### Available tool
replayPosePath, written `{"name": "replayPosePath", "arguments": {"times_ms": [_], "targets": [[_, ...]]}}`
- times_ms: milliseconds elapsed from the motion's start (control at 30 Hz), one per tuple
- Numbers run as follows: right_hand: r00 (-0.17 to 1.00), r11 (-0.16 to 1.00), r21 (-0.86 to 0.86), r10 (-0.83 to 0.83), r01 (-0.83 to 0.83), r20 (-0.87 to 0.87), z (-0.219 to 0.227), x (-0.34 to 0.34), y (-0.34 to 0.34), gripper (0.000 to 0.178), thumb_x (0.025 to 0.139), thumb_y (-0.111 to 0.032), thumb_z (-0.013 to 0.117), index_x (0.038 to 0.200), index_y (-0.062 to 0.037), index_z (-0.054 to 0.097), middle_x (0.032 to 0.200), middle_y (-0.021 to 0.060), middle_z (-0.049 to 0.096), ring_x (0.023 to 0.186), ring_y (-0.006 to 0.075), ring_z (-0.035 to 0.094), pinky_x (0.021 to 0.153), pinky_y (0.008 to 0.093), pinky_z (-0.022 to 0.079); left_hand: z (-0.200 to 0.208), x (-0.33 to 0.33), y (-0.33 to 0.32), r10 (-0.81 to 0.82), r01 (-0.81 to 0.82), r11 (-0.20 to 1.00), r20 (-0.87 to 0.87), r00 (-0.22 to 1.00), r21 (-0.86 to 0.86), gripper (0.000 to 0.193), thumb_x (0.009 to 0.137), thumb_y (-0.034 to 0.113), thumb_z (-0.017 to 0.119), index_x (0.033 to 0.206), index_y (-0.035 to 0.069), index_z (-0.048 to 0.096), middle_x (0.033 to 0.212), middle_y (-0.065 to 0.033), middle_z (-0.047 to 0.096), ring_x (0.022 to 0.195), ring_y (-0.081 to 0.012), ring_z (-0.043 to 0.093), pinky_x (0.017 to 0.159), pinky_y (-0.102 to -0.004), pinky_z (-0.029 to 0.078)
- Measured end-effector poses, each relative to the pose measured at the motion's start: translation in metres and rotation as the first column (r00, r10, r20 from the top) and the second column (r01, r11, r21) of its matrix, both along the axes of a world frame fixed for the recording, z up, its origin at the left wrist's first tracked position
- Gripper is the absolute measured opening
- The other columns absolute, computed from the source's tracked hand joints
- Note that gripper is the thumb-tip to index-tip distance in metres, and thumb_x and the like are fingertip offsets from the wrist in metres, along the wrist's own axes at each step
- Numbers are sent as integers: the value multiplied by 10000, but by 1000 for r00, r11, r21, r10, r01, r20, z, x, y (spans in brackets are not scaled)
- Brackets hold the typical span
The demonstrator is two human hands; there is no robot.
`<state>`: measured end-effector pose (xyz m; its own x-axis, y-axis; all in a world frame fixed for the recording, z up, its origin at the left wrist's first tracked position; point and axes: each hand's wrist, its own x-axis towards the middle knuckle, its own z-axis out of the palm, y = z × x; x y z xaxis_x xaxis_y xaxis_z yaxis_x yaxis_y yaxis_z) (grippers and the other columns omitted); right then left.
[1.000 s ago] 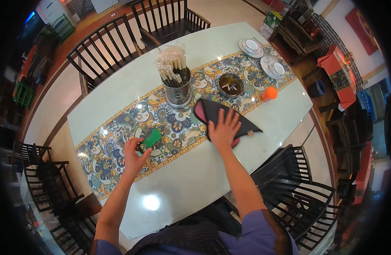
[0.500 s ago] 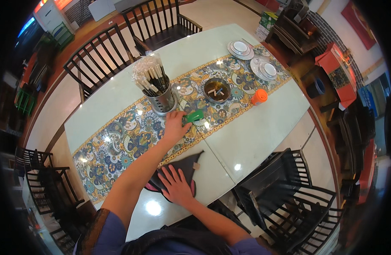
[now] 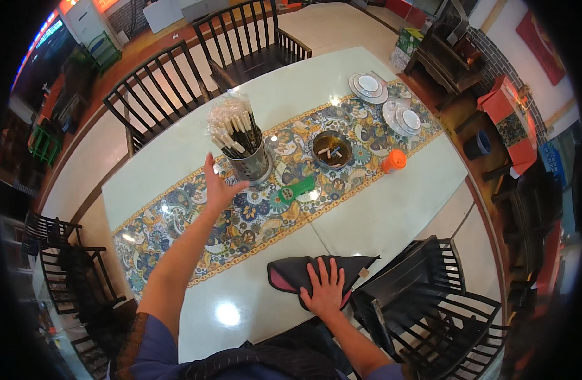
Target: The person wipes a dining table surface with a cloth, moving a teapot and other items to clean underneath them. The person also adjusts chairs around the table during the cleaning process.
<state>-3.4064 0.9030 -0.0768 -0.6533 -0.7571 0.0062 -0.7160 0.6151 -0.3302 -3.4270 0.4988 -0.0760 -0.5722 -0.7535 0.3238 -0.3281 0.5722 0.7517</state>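
Observation:
Fingers spread, my right hand (image 3: pixel 324 288) presses flat on a dark grey cloth with a pink underside (image 3: pixel 288 272) near the table's front edge. My left hand (image 3: pixel 220 187) has thumb and fingers apart just short of a perforated metal holder (image 3: pixel 254 166), and I cannot tell whether it touches it. Plastic-wrapped chopsticks (image 3: pixel 237 130) stand upright in that holder. To the right of the holder, a green bottle opener-like object (image 3: pixel 297 189) lies loose on the patterned table runner (image 3: pixel 177 209).
On the runner stand a bowl (image 3: pixel 331 150) holding cigarette butts in brown liquid and an orange-capped container (image 3: pixel 394 161). Stacked plates and bowls (image 3: pixel 402 119) sit at the far right. Black wooden chairs (image 3: pixel 424 285) surround the white table (image 3: pixel 424 196).
My left hand has let go of the green object and moved left toward the holder. My right hand has slid the cloth to the right along the tabletop.

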Motion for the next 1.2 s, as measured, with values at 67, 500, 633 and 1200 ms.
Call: {"name": "replayPosePath", "arguments": {"times_ms": [67,500,633,1200], "targets": [[1000,1000,-6,9,-9,-13,0,0,0,667,821,-422,660,1427,-177,526,1563,100,348,1481,386,212,1165,606,171,12,-18,-8,-140,146,988,-124,982,42,1035,634,312,947,1377,30,283,1348,-180,521,1265,-302,530,1024,-386,468],[1000,1000,-22,3,-3,-10,3,3,-2,646,816,-405,667,1405,-170,542,1549,94,366,1475,383,229,1157,603,199,25,-82,68,-261,355,889,-315,912,290,1039,603,205,937,1401,39,292,1331,-155,484,1262,-277,515,1059,-406,443],[1000,1000,-15,-2,2,-21,2,3,-4,649,823,-396,666,1415,-169,530,1550,96,366,1477,387,225,1157,605,197,22,-82,87,-282,403,850,-353,892,339,1139,565,219,966,1440,21,263,1368,-172,460,1287,-289,500,1077,-401,436],[983,987,-127,78,-100,-166,-24,-16,-341,699,974,-476,467,1508,-34,376,1593,244,253,1473,497,152,1173,640,104,-28,368,-24,321,-266,940,292,901,-214,579,883,126,683,1373,-29,415,1433,-248,405,1344,-430,390,1126,-464,316]]}}
